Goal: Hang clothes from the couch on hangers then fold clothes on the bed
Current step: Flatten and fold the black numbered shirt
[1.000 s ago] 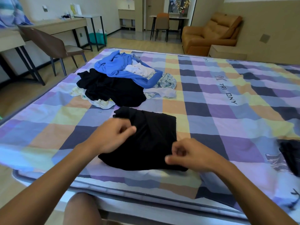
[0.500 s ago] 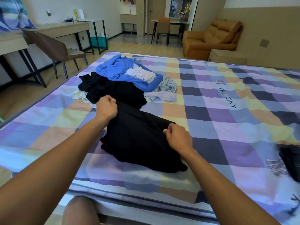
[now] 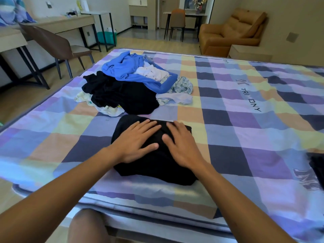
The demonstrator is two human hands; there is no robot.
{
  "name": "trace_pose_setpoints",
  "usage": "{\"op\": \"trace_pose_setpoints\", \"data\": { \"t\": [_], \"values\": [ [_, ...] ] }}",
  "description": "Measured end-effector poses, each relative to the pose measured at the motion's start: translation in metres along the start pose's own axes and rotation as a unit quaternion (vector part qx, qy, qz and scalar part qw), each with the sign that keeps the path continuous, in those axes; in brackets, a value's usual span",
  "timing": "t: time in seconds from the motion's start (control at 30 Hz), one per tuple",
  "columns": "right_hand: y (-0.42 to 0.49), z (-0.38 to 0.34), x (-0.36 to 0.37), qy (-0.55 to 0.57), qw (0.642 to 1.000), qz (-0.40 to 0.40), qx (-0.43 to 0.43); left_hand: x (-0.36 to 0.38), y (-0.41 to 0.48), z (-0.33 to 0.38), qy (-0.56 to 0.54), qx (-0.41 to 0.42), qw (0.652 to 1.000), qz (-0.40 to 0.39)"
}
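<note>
A folded black garment lies on the checked bed near its front edge. My left hand presses flat on the garment's left half, fingers straight. My right hand lies flat on its right half, fingers spread. Behind it sits a loose pile of clothes: a black piece, a blue garment, white and patterned pieces.
Another dark garment lies at the bed's right edge. An orange couch stands at the back right beside a low wooden stand. A brown chair and desks line the left wall. My knee touches the bed's front.
Both hands gripped the garment's near edge, carried it forward over the far part, then let go. They now lie flat on the smaller folded garment.
</note>
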State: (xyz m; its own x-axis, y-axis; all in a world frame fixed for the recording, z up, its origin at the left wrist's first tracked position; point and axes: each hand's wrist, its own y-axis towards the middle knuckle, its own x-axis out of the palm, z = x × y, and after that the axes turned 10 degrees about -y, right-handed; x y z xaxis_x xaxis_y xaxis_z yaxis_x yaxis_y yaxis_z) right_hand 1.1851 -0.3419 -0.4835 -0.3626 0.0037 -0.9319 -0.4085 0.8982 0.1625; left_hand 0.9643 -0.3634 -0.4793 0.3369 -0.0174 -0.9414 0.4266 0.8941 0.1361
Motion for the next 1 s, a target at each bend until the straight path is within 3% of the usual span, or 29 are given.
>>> {"op": "trace_pose_setpoints", "data": {
  "t": [0.07,0.27,0.4,0.47,0.57,0.63,0.73,0.9,1.0],
  "values": [
    [-0.010,0.009,0.023,-0.081,0.995,-0.058,0.021,0.012,-0.010,-0.025,-0.018,-0.055,0.998,-0.010],
    [-0.012,0.008,0.025,-0.093,0.993,-0.047,0.050,0.009,-0.014,-0.027,-0.094,-0.206,0.973,0.034],
    [-0.033,0.001,0.017,-0.040,0.993,-0.035,0.102,0.001,-0.030,0.005,-0.128,-0.301,0.934,0.144],
    [-0.044,-0.003,0.009,0.020,0.989,-0.022,0.146,-0.007,-0.034,0.014,-0.192,-0.335,0.911,0.144],
    [-0.046,-0.003,-0.008,0.128,0.973,0.009,0.192,-0.022,-0.033,0.010,-0.350,-0.397,0.840,0.119],
    [-0.039,0.000,-0.021,0.229,0.951,0.009,0.207,-0.029,-0.032,0.008,-0.445,-0.406,0.793,0.093],
    [-0.029,0.008,-0.032,0.327,0.918,-0.040,0.222,-0.037,-0.030,0.007,-0.516,-0.389,0.759,0.080],
    [-0.028,0.022,-0.039,0.286,0.933,-0.111,0.189,-0.032,-0.027,0.009,-0.546,-0.375,0.743,0.092],
    [-0.032,0.038,-0.055,0.329,0.919,-0.091,0.198,-0.035,-0.013,0.026,-0.561,-0.342,0.744,0.122]
  ]
}}
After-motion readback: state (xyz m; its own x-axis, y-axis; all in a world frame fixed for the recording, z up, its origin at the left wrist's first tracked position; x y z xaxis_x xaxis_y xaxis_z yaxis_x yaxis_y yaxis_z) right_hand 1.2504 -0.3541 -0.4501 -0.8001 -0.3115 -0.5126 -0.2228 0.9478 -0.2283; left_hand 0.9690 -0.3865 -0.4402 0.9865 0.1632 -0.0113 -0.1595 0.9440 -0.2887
